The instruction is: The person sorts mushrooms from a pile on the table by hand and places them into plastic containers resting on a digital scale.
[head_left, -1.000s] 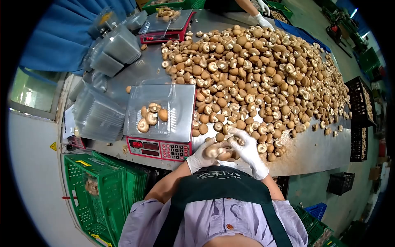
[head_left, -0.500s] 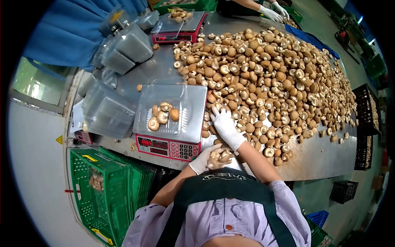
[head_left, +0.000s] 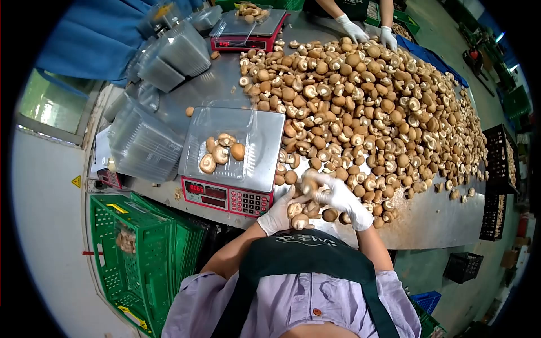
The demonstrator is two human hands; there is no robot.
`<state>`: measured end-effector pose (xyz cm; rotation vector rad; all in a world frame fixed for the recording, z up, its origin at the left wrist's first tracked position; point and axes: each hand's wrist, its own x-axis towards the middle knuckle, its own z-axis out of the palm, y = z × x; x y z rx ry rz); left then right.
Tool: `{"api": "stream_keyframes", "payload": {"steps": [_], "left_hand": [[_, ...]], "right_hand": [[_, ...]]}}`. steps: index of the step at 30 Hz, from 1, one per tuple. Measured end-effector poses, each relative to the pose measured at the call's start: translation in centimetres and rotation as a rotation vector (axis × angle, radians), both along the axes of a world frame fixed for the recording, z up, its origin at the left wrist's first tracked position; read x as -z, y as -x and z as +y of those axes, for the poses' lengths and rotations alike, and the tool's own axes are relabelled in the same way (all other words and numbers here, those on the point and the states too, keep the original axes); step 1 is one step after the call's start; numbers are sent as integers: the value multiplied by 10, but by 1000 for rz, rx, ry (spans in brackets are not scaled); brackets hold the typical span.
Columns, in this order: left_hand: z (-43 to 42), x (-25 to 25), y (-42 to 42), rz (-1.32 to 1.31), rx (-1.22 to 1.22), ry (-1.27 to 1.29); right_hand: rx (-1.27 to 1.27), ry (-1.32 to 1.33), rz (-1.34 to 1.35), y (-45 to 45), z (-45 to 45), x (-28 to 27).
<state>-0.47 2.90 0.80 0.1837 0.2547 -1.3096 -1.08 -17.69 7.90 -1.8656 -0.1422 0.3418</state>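
Note:
My left hand, in a white glove, is curled around several shiitake mushrooms at the table's front edge. Just above them, my gloved right hand grips a shiitake mushroom in its fingertips. To the left, a clear plastic tray rests on the digital scale with several mushrooms inside. Red digits on its display seem to read 0.065. The big mushroom pile spreads over the metal table beyond my hands.
Stacked clear trays stand left of the scale. A second scale with a filled tray is farther back. Across the table, a co-worker's gloved hands touch the pile. Green crates sit below at the left, black crates at the right.
My right hand has drawn back from the pile toward my left hand and now has a mushroom in its fingers. The co-worker's hands have moved apart and down onto the pile.

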Motion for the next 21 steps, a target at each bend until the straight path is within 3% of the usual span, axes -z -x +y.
{"api": "stream_keyframes", "payload": {"steps": [1,2,3,5,6,13,15,18,19,20,21], "left_hand": [[0,2,0,37,-22,97],[0,3,-1,31,-25,100],[3,9,2,90,-59,-14],[7,19,2,16,-23,-115],[8,17,3,15,-22,-116],[13,26,5,185,21,-128],[14,29,6,251,2,-88],[14,26,7,250,-48,-57],[14,23,6,238,-56,-62],[13,19,5,71,-70,-133],[11,19,4,72,-69,-130]], "right_hand": [[-163,70,-128,3,0,-3],[-147,-33,-16,7,3,-9],[-64,19,-98,5,5,-5],[128,107,140,-9,8,-8],[200,223,-61,-15,12,4],[-202,810,-327,-63,54,62],[-64,649,-339,-59,50,61],[67,405,29,-45,31,32],[138,178,100,-37,23,22],[162,69,86,-29,14,22],[189,-41,71,-22,8,22]]}}
